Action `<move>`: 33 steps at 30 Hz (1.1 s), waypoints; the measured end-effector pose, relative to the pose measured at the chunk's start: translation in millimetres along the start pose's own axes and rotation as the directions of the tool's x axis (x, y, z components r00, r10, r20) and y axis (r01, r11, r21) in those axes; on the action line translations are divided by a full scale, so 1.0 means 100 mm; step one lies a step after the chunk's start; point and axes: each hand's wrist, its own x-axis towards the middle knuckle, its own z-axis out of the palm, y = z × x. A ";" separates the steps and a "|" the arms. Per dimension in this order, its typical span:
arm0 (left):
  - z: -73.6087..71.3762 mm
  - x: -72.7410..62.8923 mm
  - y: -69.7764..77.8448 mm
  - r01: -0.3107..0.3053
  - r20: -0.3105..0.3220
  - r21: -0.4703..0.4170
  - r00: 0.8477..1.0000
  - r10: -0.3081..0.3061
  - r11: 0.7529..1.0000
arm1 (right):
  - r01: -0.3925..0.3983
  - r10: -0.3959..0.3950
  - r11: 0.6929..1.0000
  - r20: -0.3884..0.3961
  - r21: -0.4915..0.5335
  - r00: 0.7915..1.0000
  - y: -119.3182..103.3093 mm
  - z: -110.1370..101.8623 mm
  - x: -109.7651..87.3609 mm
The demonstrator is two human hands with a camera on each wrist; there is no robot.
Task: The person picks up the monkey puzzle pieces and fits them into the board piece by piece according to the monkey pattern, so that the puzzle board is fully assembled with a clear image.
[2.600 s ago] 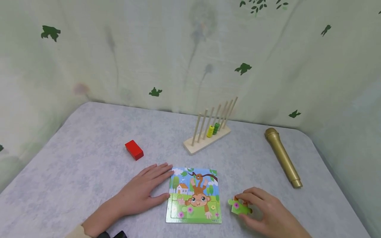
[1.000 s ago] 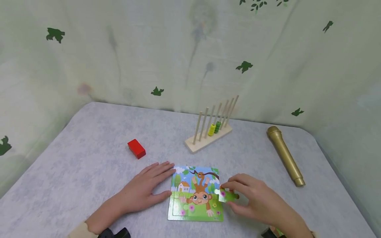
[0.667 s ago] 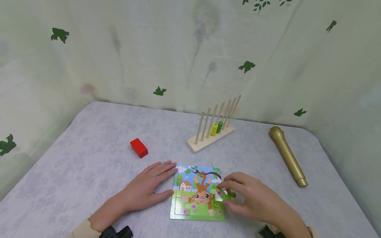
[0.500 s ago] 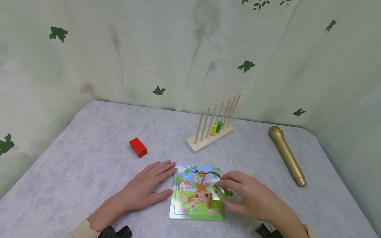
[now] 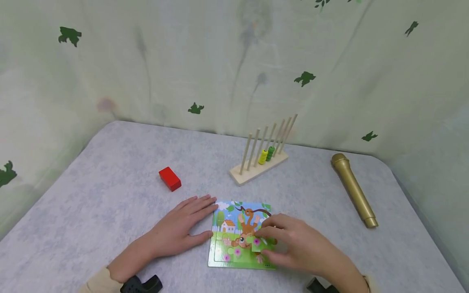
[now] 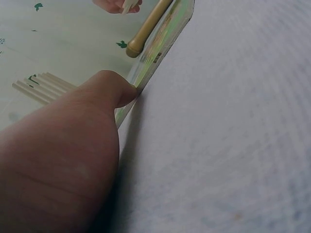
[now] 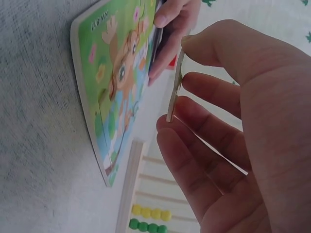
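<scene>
A square jigsaw puzzle (image 5: 221,257) with a hanging monkey, a house and flowers lies on the table. My left hand (image 5: 179,234) rests flat beside it, fingertips and thumb at its left edge; the left wrist view shows the thumb (image 6: 124,92) against the puzzle's side. Between thumb and fingers, my right hand (image 5: 298,242) pinches a green puzzle piece (image 5: 257,245) with a pink flower. In the head view this piece covers part of the monkey's face. Seen edge-on in the right wrist view, the thin piece (image 7: 175,90) is held above the puzzle (image 7: 92,77).
Behind the puzzle stands a wooden peg rack (image 5: 244,177) with yellow beads (image 5: 263,157) and green beads (image 5: 270,154). A red block (image 5: 170,179) lies to the left. On the right is a gold toy microphone (image 5: 354,191). A printed curtain (image 5: 154,61) hangs behind the table.
My right hand has carried the puzzle piece leftward, from the table right of the puzzle to over the monkey's face. The left hand has stayed at the puzzle's left edge.
</scene>
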 end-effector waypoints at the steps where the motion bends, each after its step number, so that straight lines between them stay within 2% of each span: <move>1: 0.00 0.00 0.00 0.001 0.003 0.000 1.000 -0.001 1.000 | -0.004 0.004 1.000 0.006 -0.011 1.000 -0.01 0.01 0.01; 9: -0.01 0.00 0.00 0.009 0.016 -0.004 1.000 -0.009 1.000 | -0.018 0.021 0.999 0.052 -0.050 0.998 -0.06 0.10 0.07; 15: -0.01 0.00 0.00 0.010 0.017 -0.002 1.000 -0.010 1.000 | 0.033 -0.031 0.999 0.038 -0.041 0.999 -0.09 0.17 0.12; 22: -0.01 0.01 0.01 0.014 0.017 -0.011 1.000 -0.014 1.000 | 0.078 -0.075 0.993 0.037 -0.091 0.997 -0.10 0.24 0.14; 33: -0.01 0.00 0.01 0.003 0.002 -0.006 1.000 -0.003 1.000 | 0.080 -0.075 0.994 0.070 -0.069 0.995 -0.13 0.33 0.16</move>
